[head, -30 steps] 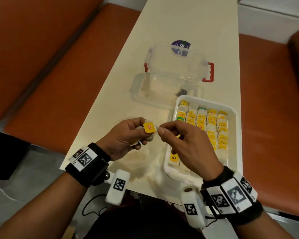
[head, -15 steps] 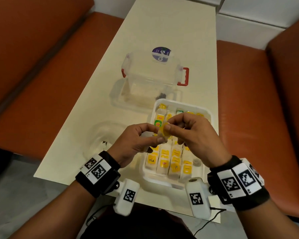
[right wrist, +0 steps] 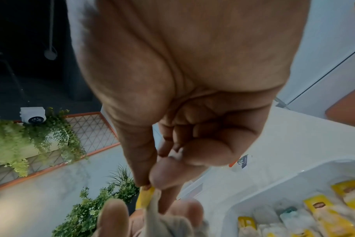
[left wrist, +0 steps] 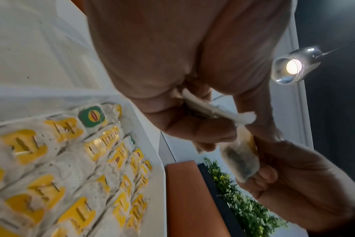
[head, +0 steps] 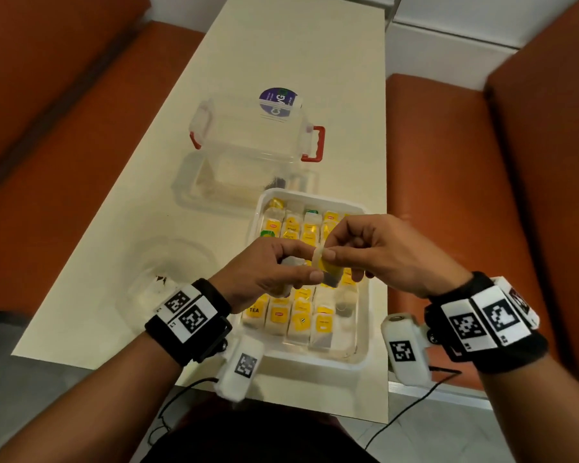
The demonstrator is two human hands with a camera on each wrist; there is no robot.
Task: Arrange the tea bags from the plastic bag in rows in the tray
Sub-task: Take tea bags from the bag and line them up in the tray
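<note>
- I am pinching a tea bag (head: 328,274) between both hands above the tray (head: 363,357).
- My left hand (head: 264,272) is gripping a white tea bag and touching the yellow-tagged one.
- My right hand (head: 385,259) is pinching its yellow tag (right wrist: 145,198) with thumb and forefinger.
- Rows of tea bags (head: 298,315) are lying in the tray.

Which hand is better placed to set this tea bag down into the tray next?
Probably the right hand: it pinches the yellow-tagged tea bag at its top, directly above the tray, near the thinly filled right column. The left hand also holds other tea bags.
</note>
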